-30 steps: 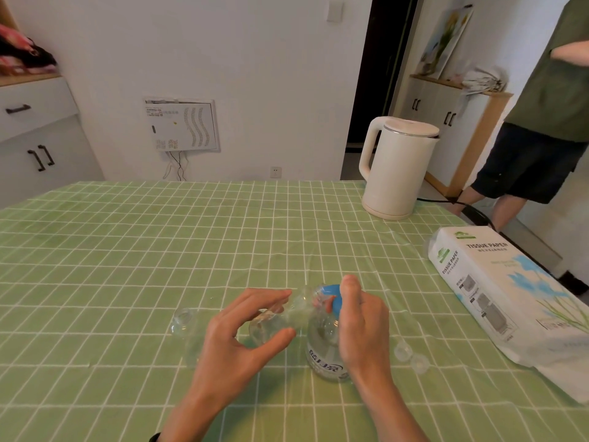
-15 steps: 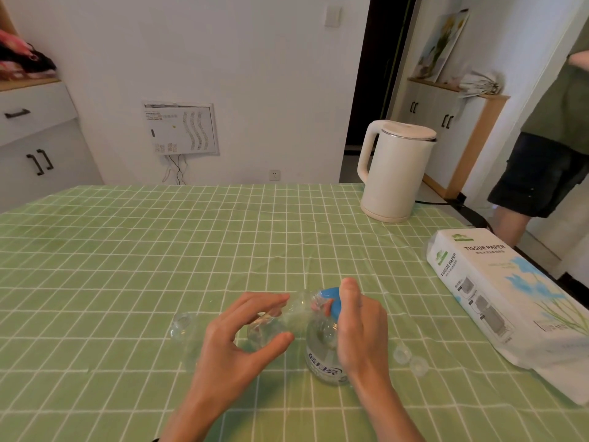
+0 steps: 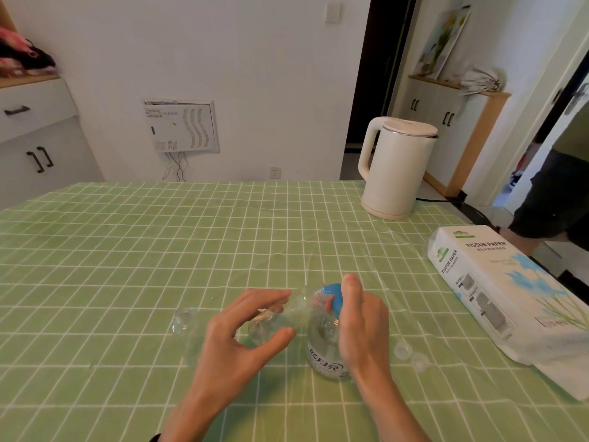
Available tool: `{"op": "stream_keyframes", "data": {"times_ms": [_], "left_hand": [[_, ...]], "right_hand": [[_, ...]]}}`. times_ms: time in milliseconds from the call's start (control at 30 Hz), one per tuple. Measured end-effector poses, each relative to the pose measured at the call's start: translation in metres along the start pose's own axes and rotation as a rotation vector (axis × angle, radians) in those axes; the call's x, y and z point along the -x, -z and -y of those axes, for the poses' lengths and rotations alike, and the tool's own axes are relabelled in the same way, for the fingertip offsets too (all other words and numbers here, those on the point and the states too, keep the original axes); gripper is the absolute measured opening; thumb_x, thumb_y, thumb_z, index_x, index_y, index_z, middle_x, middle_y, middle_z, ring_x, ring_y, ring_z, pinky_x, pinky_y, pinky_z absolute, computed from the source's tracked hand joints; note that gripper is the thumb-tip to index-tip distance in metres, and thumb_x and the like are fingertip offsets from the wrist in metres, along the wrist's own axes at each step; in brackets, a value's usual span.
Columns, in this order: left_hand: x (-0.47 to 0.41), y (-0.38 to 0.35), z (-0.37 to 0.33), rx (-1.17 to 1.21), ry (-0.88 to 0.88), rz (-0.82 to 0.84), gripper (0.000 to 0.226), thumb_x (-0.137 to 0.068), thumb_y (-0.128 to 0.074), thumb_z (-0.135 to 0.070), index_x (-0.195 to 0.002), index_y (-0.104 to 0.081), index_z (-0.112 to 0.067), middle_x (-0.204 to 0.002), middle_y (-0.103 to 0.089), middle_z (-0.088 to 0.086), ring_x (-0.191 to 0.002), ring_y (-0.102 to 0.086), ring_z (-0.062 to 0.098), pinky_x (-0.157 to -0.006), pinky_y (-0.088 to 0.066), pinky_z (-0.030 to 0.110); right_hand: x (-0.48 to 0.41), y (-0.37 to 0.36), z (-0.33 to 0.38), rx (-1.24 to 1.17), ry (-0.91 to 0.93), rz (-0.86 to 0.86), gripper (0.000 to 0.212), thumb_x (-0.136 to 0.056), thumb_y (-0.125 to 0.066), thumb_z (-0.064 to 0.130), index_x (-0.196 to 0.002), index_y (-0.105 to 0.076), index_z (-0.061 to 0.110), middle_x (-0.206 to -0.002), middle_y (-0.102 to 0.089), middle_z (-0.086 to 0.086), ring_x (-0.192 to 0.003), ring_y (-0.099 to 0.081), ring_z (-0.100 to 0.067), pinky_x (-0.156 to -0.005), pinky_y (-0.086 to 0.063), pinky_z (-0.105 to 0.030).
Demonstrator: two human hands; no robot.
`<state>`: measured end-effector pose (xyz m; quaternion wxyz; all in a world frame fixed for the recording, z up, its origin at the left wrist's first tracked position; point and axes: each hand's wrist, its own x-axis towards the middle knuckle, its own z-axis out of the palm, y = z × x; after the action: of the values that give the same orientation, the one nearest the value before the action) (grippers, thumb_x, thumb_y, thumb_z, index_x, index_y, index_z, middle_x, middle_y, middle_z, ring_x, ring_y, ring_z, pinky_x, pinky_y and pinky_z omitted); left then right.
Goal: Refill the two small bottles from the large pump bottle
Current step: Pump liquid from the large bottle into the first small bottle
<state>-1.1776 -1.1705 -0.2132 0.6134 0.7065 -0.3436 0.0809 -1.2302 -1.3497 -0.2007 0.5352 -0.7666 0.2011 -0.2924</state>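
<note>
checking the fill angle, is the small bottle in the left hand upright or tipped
Tipped: the left hand holds the small bottle slanted, its neck toward the blue pump head.

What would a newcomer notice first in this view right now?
The two hands meeting at the near centre of the green checked table: the left hand holds a small clear bottle tilted against the large pump bottle, while the right hand grips its blue pump top. Next come the white kettle at the far right and the tissue paper pack along the right edge.
</note>
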Motion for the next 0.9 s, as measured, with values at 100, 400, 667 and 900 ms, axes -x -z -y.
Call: {"op": "stream_keyframes", "data": {"times_ms": [100, 400, 667, 900], "left_hand": [[0.0, 0.0, 0.0005, 0.01, 0.005, -0.003, 0.043, -0.08, -0.081, -0.032, -0.122, -0.075, -0.028, -0.115, -0.077, -0.009, -0.108, -0.074, 0.016, -0.095, -0.055, 0.02], [0.0004, -0.0016, -0.0008, 0.008, 0.016, 0.012, 0.041, -0.079, -0.081, -0.034, -0.12, -0.076, -0.033, -0.115, -0.078, -0.012, -0.109, -0.074, 0.013, -0.095, -0.055, 0.019], [-0.0001, -0.0016, -0.0009, 0.029, 0.016, -0.008, 0.041, -0.08, -0.081, -0.032, -0.121, -0.075, -0.034, -0.114, -0.078, -0.01, -0.106, -0.075, 0.016, -0.095, -0.056, 0.021], [0.0005, -0.0015, -0.0016, 0.036, 0.022, 0.007, 0.042, -0.079, -0.081, -0.033, -0.121, -0.075, -0.035, -0.115, -0.078, -0.011, -0.109, -0.074, 0.014, -0.096, -0.054, 0.018]], "right_hand": [[0.0005, -0.0002, 0.0008, 0.011, 0.001, -0.01, 0.069, -0.09, -0.019, 0.074, -0.051, -0.068, 0.045, -0.046, -0.059, 0.013, -0.046, -0.053, -0.006, -0.06, -0.04, -0.032], [0.001, 0.0023, 0.0051, 0.016, 0.063, 0.002, 0.052, -0.086, -0.03, 0.056, -0.046, -0.047, 0.027, -0.042, -0.039, 0.009, -0.044, -0.033, -0.008, -0.054, -0.032, -0.034], [0.0004, 0.0012, -0.0007, -0.013, -0.005, 0.006, 0.076, -0.089, -0.021, 0.073, -0.055, -0.068, 0.024, -0.062, -0.074, 0.013, -0.054, -0.06, -0.008, -0.067, -0.053, -0.04], [0.0003, 0.0013, 0.0021, 0.011, 0.059, -0.009, 0.056, -0.089, -0.029, 0.056, -0.043, -0.049, 0.033, -0.042, -0.048, 0.014, -0.044, -0.04, -0.007, -0.055, -0.035, -0.033]]}}
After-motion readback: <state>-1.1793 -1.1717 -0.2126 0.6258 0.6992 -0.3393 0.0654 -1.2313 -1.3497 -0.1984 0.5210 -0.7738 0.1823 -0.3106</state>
